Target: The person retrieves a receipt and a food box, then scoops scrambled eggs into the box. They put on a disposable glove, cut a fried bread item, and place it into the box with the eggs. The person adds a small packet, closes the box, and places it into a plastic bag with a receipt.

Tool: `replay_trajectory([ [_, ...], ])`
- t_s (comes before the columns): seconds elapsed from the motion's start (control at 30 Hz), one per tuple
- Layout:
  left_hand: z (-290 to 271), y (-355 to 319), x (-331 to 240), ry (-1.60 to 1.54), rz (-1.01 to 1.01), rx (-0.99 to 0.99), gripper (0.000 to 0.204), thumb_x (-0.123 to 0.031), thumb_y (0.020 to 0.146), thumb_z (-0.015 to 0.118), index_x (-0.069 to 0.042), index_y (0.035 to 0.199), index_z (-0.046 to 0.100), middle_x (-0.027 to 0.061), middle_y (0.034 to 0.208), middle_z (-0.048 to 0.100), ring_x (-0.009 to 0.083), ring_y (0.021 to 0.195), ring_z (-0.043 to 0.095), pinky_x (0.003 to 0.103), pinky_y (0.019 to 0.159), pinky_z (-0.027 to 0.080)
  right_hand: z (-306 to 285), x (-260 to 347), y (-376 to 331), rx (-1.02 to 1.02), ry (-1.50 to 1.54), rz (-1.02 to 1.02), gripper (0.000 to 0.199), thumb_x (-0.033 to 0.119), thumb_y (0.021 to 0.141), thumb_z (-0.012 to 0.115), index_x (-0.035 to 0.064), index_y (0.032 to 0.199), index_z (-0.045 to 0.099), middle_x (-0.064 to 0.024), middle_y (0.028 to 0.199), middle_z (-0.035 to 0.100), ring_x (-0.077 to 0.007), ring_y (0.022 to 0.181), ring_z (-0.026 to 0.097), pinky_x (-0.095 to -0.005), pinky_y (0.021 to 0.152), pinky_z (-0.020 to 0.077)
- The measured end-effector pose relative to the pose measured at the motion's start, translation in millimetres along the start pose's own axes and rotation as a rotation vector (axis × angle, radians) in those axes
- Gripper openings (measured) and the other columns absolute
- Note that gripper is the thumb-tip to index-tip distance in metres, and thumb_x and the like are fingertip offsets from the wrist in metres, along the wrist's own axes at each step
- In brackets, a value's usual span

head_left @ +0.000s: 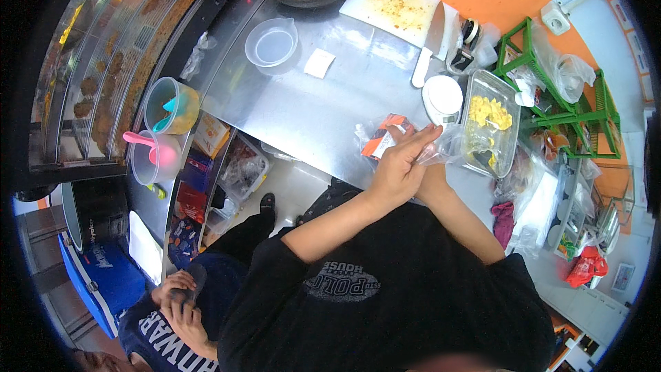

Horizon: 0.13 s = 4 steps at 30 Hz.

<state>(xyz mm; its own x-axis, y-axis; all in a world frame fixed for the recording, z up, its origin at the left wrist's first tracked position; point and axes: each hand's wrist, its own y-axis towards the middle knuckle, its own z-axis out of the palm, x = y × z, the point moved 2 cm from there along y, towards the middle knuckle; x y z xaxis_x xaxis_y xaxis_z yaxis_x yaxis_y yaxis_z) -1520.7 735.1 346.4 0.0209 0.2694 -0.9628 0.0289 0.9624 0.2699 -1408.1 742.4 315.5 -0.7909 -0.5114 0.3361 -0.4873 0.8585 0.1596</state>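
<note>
Hands met over the steel counter just right of centre. The left hand lay on top, fingers stretched flat and close together, pointing toward one o'clock, their tips resting on a small clear plastic packet with orange contents. The right hand sat beneath it, mostly hidden, so its fingers could not be read. The packet rested on the counter at eleven o'clock from the left hand. At three o'clock from the hands stood a rectangular clear tray of yellow food; at one o'clock, a round white lid and a white-handled knife on a white cutting board. Another person's hands showed at seven o'clock.
</note>
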Motion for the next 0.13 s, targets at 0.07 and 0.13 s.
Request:
replay_trajectory([
  [0.07, -3.0, 2.5, -2.9, 0.101, -0.024, 0.039, 0.033, -0.011, 0.099, 0.063, 0.001, 0.129, 0.068, 0.0215, 0.125, 0.072, 0.0365, 0.124, 0.066, 0.043, 0.119, 0.039, 2.3, -1.8, -0.3, 0.008, 0.073, 0.024, 0.065, 0.031, 0.086, 0.075, 0.0124, 0.146, 0.057, -0.0219, 0.121, 0.07, -0.0429, 0.104, 0.066, -0.0513, 0.091, 0.0537],
  [0.13, -10.8, 9.4, -2.6, 0.272, -0.077, 0.12, 0.033, -0.008, 0.095, 0.065, 0.002, 0.126, 0.068, 0.022, 0.125, 0.071, 0.0401, 0.125, 0.065, 0.044, 0.119, 0.04, 4.3, -1.3, -0.7, 0.016, 0.112, 0.035, 0.067, 0.031, 0.087, 0.074, 0.0129, 0.148, 0.055, -0.0219, 0.122, 0.069, -0.0425, 0.103, 0.067, -0.0507, 0.091, 0.0537],
])
